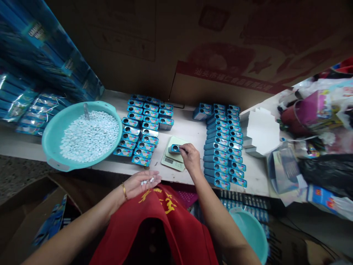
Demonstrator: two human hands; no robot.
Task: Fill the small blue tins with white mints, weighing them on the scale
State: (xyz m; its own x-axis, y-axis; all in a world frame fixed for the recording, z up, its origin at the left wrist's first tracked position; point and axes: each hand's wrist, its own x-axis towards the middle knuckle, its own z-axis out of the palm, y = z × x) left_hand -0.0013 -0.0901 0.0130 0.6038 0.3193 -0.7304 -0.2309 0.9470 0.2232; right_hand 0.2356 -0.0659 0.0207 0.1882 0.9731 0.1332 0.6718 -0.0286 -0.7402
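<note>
Palm up, my left hand cradles several small white tablets above my red apron. A pale kitchen scale stands on the table, with one small blue box on its platform, round dark opening on top. My right hand is at the right end of this box, thumb and fingers pinched together close to the opening. Whether they grip the box or a tablet is hidden. To the left, a turquoise basin holds a heap of white tablets with a clear scoop in it.
Rows of blue boxes stand left of the scale, with more rows at right. White card pieces lie beyond them. A large carton walls off the back. Stacked blue packs are far left; another turquoise basin sits below.
</note>
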